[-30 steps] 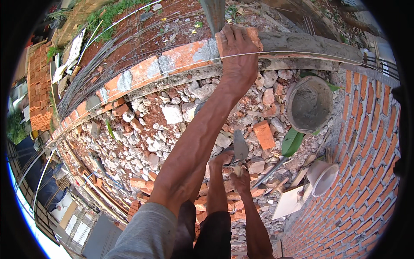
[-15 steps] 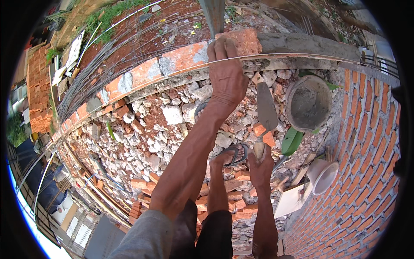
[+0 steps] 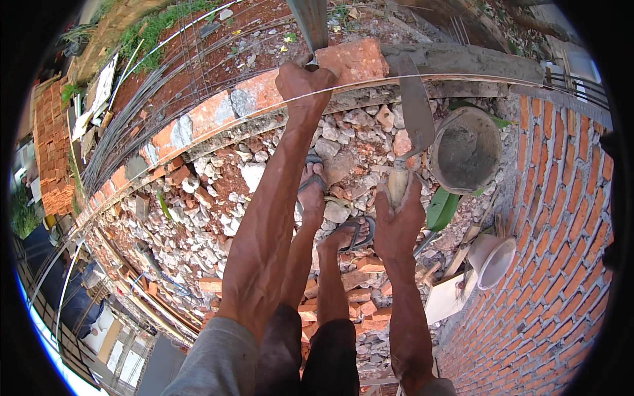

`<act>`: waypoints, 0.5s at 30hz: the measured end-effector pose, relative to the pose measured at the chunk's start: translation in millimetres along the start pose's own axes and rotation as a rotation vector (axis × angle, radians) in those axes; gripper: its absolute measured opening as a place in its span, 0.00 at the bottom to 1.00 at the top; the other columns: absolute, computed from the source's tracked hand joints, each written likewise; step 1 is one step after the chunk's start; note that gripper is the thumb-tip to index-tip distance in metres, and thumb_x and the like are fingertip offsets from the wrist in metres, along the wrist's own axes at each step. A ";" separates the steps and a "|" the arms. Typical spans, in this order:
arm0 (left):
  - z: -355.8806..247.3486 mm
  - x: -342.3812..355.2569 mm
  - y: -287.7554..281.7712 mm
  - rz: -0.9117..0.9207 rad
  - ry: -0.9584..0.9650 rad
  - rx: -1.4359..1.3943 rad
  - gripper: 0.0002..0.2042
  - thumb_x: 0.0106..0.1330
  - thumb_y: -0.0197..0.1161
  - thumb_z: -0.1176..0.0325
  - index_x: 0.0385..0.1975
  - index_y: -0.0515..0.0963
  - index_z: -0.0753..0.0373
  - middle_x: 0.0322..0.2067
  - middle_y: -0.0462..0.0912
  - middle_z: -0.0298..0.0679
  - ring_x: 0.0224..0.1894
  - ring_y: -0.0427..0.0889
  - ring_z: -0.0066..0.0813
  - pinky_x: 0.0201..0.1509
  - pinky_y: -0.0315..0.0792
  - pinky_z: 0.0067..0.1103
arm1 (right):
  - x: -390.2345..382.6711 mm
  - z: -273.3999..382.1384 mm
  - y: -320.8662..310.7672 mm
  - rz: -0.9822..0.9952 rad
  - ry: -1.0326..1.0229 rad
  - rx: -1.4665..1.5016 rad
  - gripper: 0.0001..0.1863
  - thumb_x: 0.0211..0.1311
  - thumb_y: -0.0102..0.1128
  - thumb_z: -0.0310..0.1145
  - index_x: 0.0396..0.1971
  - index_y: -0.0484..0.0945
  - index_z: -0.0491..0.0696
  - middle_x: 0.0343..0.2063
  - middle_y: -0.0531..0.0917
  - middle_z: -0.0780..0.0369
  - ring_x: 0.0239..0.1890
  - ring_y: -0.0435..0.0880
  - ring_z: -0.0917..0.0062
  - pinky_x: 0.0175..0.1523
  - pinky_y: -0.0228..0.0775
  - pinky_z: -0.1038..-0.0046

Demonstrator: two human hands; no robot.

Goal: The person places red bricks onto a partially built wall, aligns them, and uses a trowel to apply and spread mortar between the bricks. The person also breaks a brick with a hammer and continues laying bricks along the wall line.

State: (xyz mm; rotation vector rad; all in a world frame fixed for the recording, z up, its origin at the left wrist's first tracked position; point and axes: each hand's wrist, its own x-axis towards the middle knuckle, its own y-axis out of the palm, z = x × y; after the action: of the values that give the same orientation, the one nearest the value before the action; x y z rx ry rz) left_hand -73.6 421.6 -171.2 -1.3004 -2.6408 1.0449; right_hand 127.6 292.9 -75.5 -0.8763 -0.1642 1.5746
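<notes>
Head view: I look down along both my arms to a low wall running across the upper part, with rubble along its near edge.
Left hand: it rests over the wall's top at the near edge, fingers bent, right beside the brick's left end; whether the fingertips press on anything I cannot tell.
Right hand: it is closed around the wooden handle of a trowel, thumb along the left of the grip.
Trowel blade: it points away from me across the wall's near edge, its tip just beside the brick's right end; whether it touches the mortar I cannot tell.
Brick: it lies lengthwise on top of the wall, orange and bare-faced, between my left hand and the blade tip.
Mortar: a grey strip covers the wall's top from the brick's right end toward the right corner.
String: thin and white, it runs along the wall's near edge.
Post: grey, it stands just beyond the wall, behind the brick's left end.
Bucket: round, with grey mix inside, it sits on the rubble to the trowel's right, a green leaf just below it.
Second bucket: pale and tilted, it lies beside the tall brick wall.
Feet: mine, in dark sandals on the rubble.
</notes>
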 end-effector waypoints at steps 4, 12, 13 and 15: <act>-1.6 3.6 0.5 0.030 0.013 0.020 0.16 0.51 0.70 0.70 0.41 0.85 0.69 0.23 0.86 0.43 0.25 0.83 0.25 0.31 0.77 0.23 | 5.2 0.4 8.5 -0.059 -0.188 -0.243 0.33 0.59 0.64 0.27 0.63 0.62 0.36 0.47 0.77 0.45 0.45 0.82 0.50 0.47 0.76 0.59; -1.6 9.0 -1.9 0.076 -0.073 0.037 0.18 0.46 0.69 0.66 0.38 0.86 0.68 0.22 0.85 0.50 0.26 0.86 0.39 0.36 0.78 0.30 | 25.0 31.4 7.7 -0.055 -0.323 -0.330 0.35 0.58 0.66 0.29 0.63 0.61 0.36 0.43 0.76 0.46 0.38 0.83 0.52 0.39 0.77 0.58; -1.4 9.7 -2.0 0.070 -0.068 0.045 0.19 0.46 0.69 0.66 0.39 0.86 0.68 0.22 0.85 0.51 0.26 0.86 0.39 0.36 0.78 0.29 | 26.0 37.2 7.4 -0.059 -0.329 -0.330 0.36 0.58 0.66 0.30 0.63 0.60 0.35 0.43 0.76 0.47 0.37 0.83 0.52 0.38 0.77 0.58; -0.4 11.1 -1.8 0.086 -0.069 0.020 0.20 0.46 0.69 0.66 0.40 0.86 0.68 0.22 0.85 0.51 0.26 0.86 0.38 0.37 0.78 0.29 | 26.1 47.5 3.6 0.048 -0.215 -0.363 0.33 0.58 0.64 0.27 0.62 0.63 0.34 0.45 0.77 0.44 0.41 0.83 0.49 0.42 0.77 0.58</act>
State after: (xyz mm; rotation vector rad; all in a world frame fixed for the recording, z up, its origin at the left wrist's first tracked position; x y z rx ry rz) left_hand -82.0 429.0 -172.8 -1.4113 -2.6368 1.1445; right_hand 97.1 333.3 -55.6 -0.9917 -0.6008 1.7112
